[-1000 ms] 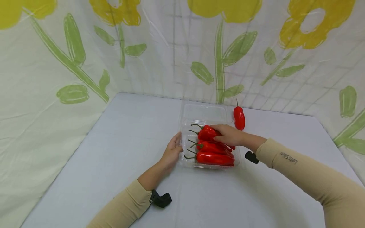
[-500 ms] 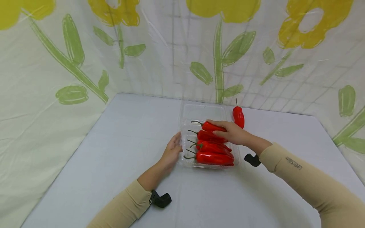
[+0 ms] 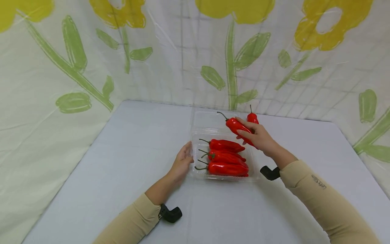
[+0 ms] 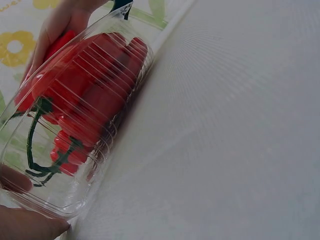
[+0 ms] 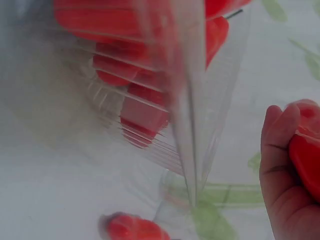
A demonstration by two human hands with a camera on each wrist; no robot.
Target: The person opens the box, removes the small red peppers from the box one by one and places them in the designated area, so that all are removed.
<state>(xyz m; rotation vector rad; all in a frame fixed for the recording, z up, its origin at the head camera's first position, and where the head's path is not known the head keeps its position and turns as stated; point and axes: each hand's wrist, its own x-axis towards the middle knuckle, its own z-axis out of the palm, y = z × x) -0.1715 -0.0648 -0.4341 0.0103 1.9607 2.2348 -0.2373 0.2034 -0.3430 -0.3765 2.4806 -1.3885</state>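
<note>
In the head view, my right hand [image 3: 259,137] holds a red pepper [image 3: 239,128] tilted above the back right of a clear plastic container [image 3: 199,169]. Its fingers are curled round the pepper, which also shows in the right wrist view [image 5: 307,160]. Several red peppers [image 3: 228,168] lie side by side in the container, green stems pointing left. My left hand [image 3: 181,162] touches the container's left side with fairly straight fingers. In the left wrist view its thumb [image 4: 30,223] lies by the container's near corner, and a finger shows through the plastic.
Another red pepper [image 3: 252,117] lies on the table behind the right hand, partly covered by it. The container's clear lid [image 3: 210,119] is folded back towards the flower-printed curtain [image 3: 170,78]. A white cloth covers the table [image 3: 137,149].
My right hand has lifted one pepper from the back of the container, raising it towards the back right. The left hand has stayed at the container's side.
</note>
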